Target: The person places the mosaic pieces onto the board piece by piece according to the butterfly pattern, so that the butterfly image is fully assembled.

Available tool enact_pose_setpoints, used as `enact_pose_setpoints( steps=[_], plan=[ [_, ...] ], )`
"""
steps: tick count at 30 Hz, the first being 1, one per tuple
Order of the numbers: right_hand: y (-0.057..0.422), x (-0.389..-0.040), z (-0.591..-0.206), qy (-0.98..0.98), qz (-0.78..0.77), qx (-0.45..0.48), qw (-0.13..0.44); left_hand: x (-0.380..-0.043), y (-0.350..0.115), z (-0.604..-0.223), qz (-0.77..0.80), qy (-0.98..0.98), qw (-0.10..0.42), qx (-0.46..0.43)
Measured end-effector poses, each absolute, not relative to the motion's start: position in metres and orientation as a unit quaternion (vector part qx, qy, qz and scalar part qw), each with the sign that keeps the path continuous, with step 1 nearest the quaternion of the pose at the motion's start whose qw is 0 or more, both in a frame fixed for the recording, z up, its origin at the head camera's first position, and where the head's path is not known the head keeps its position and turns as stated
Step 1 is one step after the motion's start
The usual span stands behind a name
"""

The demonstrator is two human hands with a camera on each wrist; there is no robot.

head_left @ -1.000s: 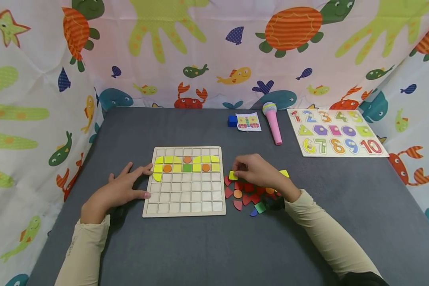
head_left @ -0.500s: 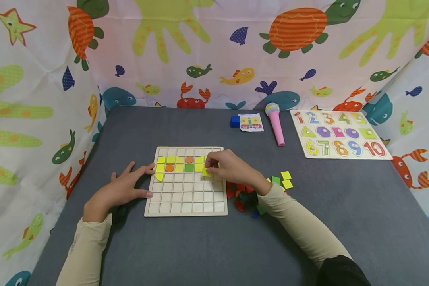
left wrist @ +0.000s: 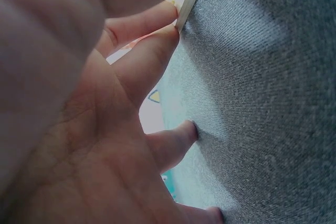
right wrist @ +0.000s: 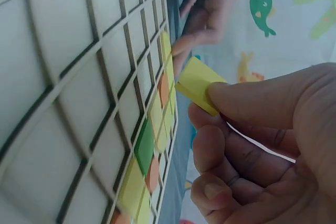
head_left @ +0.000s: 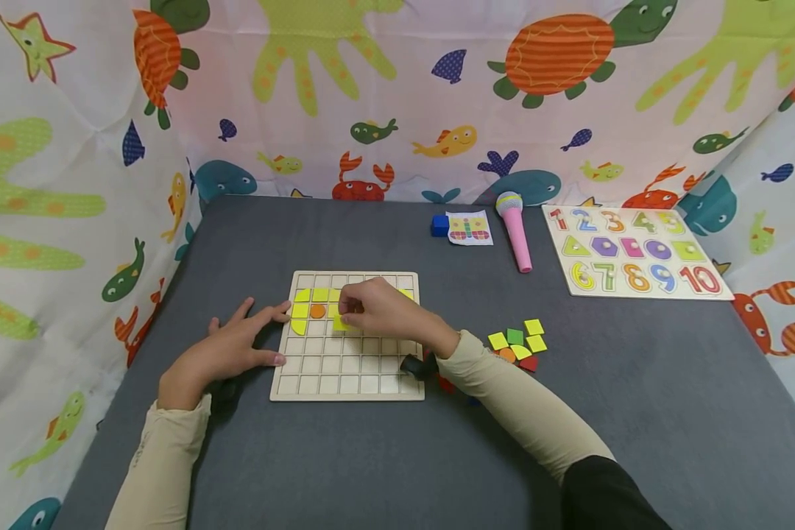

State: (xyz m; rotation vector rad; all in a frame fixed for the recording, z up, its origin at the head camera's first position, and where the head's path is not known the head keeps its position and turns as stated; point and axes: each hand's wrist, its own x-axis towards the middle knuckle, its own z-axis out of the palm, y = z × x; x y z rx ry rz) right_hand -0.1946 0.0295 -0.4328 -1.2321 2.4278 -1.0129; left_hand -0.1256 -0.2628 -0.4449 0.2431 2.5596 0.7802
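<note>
- Grey, fabric-textured table (head_left: 344,464)
- Flat on it: pale gridded board (head_left: 344,366)
- Beside that: loose coloured pieces (head_left: 520,352) (partly hidden by a sleeve)
- Farther back: blue block (head_left: 440,226), printed card (head_left: 470,229), pink microphone (head_left: 517,239)
- Back right: number board (head_left: 617,262)

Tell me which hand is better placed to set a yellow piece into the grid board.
The right hand, I'd judge: it pinches a yellow piece over the grid board, while the left hand touches the board's left edge, holding no piece and perhaps steadying it.
</note>
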Motion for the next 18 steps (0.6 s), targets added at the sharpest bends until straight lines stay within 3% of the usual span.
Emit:
enact_pose_setpoints(
  steps=[18],
  plan=[
    [-0.02,-0.198,-0.442,0.841,-0.309,-0.424,0.13,-0.125,-0.264,-0.444,0.28,0.929,0.219,0.101]
  ],
)
